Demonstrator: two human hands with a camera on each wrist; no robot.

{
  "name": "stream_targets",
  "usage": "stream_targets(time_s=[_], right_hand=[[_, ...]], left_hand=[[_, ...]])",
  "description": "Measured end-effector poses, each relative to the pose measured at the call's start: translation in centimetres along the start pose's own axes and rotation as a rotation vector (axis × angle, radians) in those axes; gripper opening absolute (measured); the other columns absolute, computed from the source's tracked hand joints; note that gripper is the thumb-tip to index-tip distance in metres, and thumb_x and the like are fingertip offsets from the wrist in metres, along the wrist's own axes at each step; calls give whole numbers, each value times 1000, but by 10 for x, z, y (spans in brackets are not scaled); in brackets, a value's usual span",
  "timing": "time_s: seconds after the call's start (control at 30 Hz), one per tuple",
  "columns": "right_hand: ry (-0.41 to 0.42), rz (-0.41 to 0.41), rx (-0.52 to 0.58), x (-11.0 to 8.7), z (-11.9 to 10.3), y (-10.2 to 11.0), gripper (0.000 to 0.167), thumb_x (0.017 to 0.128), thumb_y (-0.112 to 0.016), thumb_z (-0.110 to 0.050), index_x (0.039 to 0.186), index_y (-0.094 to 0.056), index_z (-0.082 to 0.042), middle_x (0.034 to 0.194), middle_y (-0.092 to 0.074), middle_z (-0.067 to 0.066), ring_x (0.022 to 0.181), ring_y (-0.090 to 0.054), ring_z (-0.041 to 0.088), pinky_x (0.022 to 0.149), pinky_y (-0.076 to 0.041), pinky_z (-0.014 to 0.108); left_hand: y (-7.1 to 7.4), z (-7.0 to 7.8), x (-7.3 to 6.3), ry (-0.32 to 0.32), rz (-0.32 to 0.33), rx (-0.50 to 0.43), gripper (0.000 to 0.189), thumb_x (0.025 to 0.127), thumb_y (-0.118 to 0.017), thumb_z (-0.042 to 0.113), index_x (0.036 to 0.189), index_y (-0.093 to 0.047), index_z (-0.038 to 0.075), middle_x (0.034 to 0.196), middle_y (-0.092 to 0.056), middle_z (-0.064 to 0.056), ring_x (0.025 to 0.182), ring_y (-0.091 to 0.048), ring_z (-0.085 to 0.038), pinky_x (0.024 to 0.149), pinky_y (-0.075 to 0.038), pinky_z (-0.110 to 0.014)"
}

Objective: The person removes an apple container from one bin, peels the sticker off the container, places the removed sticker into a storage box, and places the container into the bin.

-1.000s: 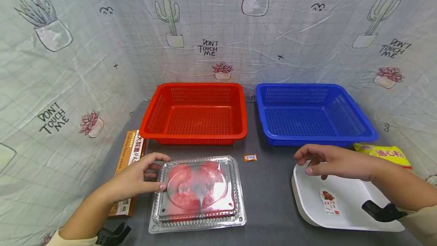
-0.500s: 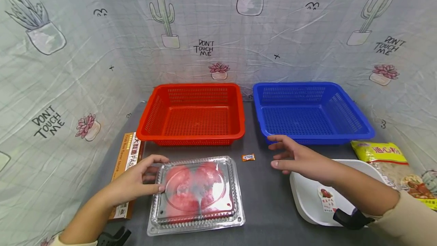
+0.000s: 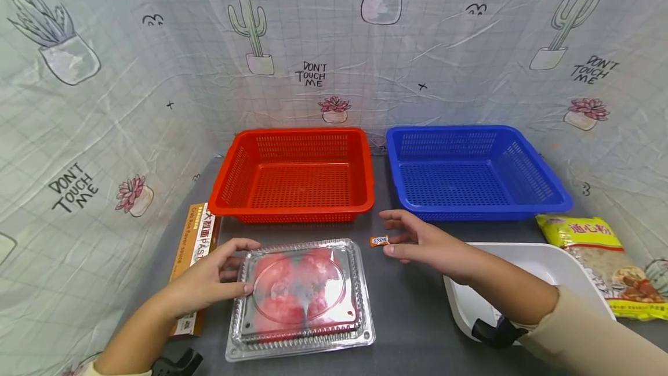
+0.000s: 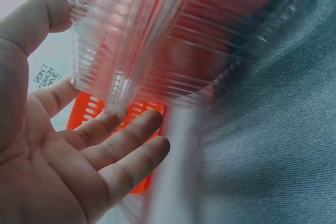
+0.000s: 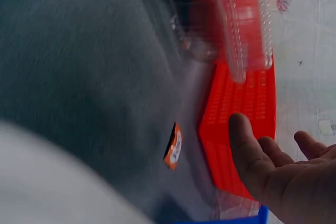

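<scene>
Touching the left edge of the clear clamshell box, the left hand in the head view has loosely spread fingers; the box lies on the surface, in front of the red basket. The right hand, empty and rather wide, is just beside the small orange packet; a careless sweep could push it toward the box. In the left wrist view, the fingers do not enclose the box, so one-sided lifting could tilt it. In the right wrist view, the packet lies apart from the fingers; pinching too early may catch nothing.
</scene>
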State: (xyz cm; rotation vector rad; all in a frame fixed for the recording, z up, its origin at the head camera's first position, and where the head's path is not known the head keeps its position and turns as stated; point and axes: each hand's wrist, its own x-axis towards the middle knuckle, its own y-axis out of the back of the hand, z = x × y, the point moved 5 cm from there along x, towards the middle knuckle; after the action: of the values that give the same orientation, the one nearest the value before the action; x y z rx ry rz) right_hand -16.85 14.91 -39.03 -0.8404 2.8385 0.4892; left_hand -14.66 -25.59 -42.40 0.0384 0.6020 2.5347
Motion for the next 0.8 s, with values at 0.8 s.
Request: stream_targets(time_s=[0.8], right_hand=[[11,32,221,23,28,-67,82,100,-72,-24,165,-26,-7,164,-30,28,141,-44,47,99,-52,45]], left_hand=[[-9,-9,1,28,-63,-93,71,98,-76,11,158,-38,6,140,-56,-28,117,-65,-39,86,-62,-38]])
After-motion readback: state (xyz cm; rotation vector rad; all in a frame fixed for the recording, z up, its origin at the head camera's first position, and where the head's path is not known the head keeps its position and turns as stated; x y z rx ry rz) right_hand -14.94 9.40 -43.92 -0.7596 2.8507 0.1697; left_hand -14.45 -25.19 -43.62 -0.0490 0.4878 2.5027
